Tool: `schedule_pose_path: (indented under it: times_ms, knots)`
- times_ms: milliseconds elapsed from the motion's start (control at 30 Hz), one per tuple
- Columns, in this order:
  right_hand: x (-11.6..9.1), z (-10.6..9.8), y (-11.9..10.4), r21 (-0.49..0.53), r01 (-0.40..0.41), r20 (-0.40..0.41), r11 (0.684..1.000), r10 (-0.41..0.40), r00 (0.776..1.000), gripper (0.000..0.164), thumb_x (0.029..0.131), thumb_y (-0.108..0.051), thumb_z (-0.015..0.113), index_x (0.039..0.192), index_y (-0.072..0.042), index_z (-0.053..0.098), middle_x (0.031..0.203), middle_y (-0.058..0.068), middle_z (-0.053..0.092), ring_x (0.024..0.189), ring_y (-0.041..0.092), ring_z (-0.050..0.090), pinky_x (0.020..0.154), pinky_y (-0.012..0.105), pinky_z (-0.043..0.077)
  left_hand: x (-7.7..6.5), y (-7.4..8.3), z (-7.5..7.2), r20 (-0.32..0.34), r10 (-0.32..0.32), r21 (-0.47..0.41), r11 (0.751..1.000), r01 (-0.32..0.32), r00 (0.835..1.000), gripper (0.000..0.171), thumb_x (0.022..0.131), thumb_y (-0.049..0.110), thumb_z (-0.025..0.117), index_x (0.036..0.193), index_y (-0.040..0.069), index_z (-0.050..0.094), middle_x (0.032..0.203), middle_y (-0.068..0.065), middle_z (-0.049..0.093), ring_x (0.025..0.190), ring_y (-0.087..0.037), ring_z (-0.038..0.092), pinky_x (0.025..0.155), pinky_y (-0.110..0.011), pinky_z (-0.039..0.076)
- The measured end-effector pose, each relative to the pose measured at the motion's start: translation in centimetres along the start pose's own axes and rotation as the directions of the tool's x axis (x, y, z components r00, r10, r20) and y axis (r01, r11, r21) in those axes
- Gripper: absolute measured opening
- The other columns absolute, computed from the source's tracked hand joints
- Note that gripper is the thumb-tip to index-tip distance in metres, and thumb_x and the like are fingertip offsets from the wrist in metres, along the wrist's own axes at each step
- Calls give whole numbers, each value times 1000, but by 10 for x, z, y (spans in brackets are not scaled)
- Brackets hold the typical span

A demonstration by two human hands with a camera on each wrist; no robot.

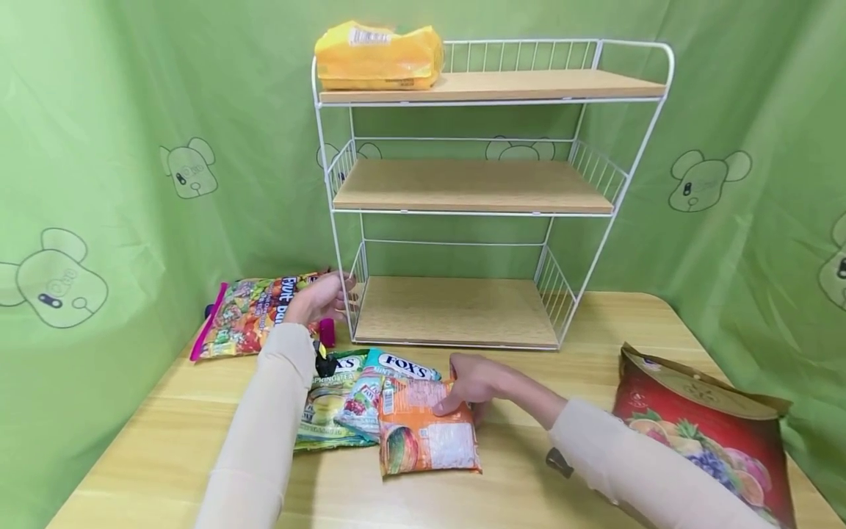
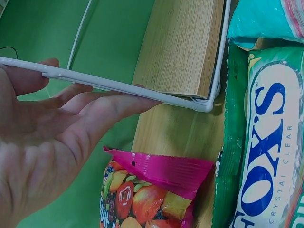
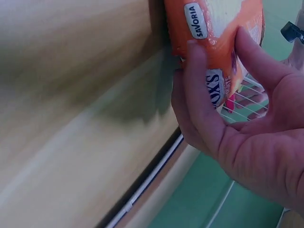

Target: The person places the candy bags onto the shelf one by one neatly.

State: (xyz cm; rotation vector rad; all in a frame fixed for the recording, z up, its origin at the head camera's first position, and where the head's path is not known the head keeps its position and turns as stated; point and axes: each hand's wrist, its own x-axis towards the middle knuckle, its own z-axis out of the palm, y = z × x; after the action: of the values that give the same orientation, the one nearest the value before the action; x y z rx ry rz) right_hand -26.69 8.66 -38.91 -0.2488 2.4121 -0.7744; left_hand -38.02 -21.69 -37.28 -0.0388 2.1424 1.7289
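Note:
My right hand [image 1: 472, 382] pinches the upper right edge of an orange candy bag [image 1: 429, 441], thumb on its printed side and fingers behind. In the right wrist view, the same orange bag [image 3: 218, 28] shows a Savoria label between thumb and fingers. The left hand [image 1: 324, 297] is at the white wire rack's [image 1: 337, 242] lower left side, its fingers extended beside the post. From the left wrist, that hand [image 2: 61, 128] lies along the white rod, fingers mostly straight. Two Fox's bags, a green one [image 1: 324, 426] and a teal one [image 1: 363, 397], lie partly under the orange bag.
A Fruit Bar bag [image 1: 251, 316] with pink ends lies left of the rack. A yellow package [image 1: 377, 59] sits on the top wooden shelf [image 1: 529, 82]. At the table's right side is a large red bag [image 1: 700, 433]. Green curtains [image 1: 747, 95] surround the table.

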Motion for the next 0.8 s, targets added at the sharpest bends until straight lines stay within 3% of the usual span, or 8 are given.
schedule_pose_path:
  times_ms: [167,367,467,600,700,800]
  knots:
    - [-3,-13,1,-36,41,-7,999,-41,999,48,77,-10,88,113,-1,57,105,16,57,73,28,68,58,39,63,0,-2,1,-9,9,6,1000,-9,1000,44,108,21,39,145,-2,34,111,-16,53,92,-26,65,74,-35,59]
    - [-11,-35,2,-110,118,-88,987,-128,988,41,73,2,81,110,-4,64,100,15,60,64,24,66,55,35,62,1,-2,1,-12,9,-4,1000,-9,1000,37,109,22,38,139,1,39,117,-21,52,85,-23,65,74,-36,60]
    - [-14,-45,4,-70,165,-142,984,-174,975,41,69,11,72,107,-3,64,95,14,61,68,24,65,57,34,62,1,-1,2,-15,3,-15,1000,-3,1000,34,109,22,38,136,3,41,121,-24,51,82,-21,65,73,-36,61]
    - [-16,-58,7,-64,241,-261,968,-249,933,37,65,13,59,98,-3,67,92,12,64,77,22,59,57,29,56,0,-1,1,-11,2,-17,1000,-2,1000,40,108,21,38,142,1,38,120,-23,51,86,-23,66,77,-39,61]
    - [-17,-63,12,3,281,-337,960,-263,904,32,67,13,51,90,-2,68,89,12,65,76,20,59,58,27,55,0,-1,1,-9,3,-12,1000,-3,1000,43,108,21,38,145,0,35,117,-20,52,93,-27,66,84,-43,61]
    - [-15,-63,20,115,288,-370,951,-228,901,28,70,13,46,85,2,67,87,14,67,71,20,63,62,31,61,0,-2,2,-11,-2,-15,1000,2,1000,43,108,21,38,146,1,36,118,-20,51,99,-31,65,92,-48,58]
